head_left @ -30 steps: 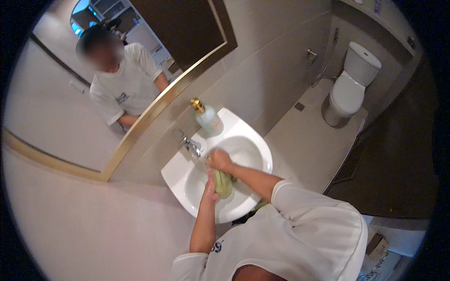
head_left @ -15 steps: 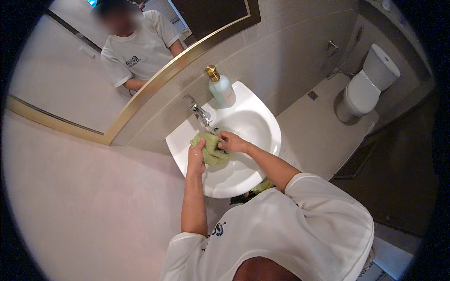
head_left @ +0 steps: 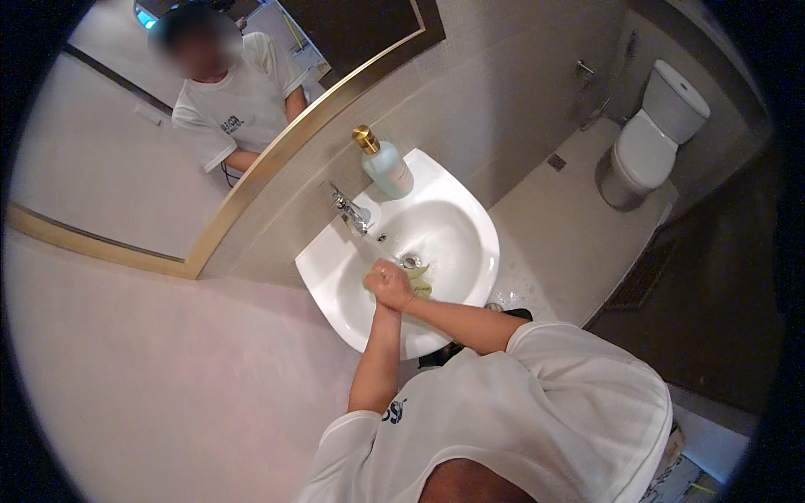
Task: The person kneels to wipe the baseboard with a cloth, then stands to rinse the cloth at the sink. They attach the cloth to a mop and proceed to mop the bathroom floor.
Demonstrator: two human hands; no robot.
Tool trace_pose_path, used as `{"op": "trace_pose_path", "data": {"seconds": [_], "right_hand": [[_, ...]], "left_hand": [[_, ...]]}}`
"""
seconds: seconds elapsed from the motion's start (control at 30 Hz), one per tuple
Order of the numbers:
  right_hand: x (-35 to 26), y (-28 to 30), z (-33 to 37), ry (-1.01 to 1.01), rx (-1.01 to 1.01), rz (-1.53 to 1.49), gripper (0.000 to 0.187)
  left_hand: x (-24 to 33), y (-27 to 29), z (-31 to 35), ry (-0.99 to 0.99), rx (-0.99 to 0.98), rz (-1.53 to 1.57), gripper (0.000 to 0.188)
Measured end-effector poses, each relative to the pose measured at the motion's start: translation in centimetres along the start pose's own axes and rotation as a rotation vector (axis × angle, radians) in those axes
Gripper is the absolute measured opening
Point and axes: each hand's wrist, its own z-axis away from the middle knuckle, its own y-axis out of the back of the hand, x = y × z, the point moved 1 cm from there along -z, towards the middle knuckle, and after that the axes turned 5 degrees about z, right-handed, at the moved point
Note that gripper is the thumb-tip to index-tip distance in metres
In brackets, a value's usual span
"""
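One green cloth [head_left: 417, 285] is bunched inside the white sink [head_left: 335, 277], just beside the drain [head_left: 410, 261], and is pressed between two hands. The right hand [head_left: 394, 281] is curled over the cloth from above and is closed on it. The left hand [head_left: 382, 295] is tucked under and against the right one, mostly hidden by it; whether its fingers are closed on the cloth cannot be told. One chrome tap [head_left: 352, 211] is mounted at the back rim of the sink, and one pale blue soap bottle [head_left: 387, 166] with a gold pump is stood just beside it on the rim. One gold-framed mirror [head_left: 277, 159] is hung on the wall behind the tap. One white toilet [head_left: 654, 134] is seen well apart, at the far end of the tiled floor [head_left: 553, 226].
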Motion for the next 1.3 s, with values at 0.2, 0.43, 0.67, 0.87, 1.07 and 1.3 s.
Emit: {"op": "trace_pose_path", "data": {"seconds": [0.2, 0.43, 0.67, 0.87, 1.07, 1.3], "right_hand": [[1.4, 1.6, -2.4, -0.033, -0.092, 0.419, 0.020], [6.5, 5.5, -5.9, 0.181, -0.207, 0.652, 0.035], [5.1, 6.3, -6.0, -0.072, -0.727, 0.263, 0.043], [7.1, 4.4, -5.9, -0.010, -0.538, 0.169, 0.034], [6.9, 2.1, -4.9, -0.174, -0.417, -0.231, 0.034], [5.4, 4.9, -5.6, 0.012, -0.629, 0.397, 0.032]], "left_hand": [[-0.3, 2.7, -2.2, -0.140, -0.008, -0.261, 0.026], [-1.8, -10.0, -0.4, 0.052, 0.749, -1.124, 0.025], [2.9, -14.6, 1.4, -0.049, 0.521, -0.951, 0.034], [2.7, -13.2, 2.3, -0.046, 0.485, -0.511, 0.058], [1.6, -13.7, 1.7, 0.044, 0.342, -0.770, 0.055], [1.5, -16.5, 2.6, -0.197, 0.464, -0.569, 0.063]]}}
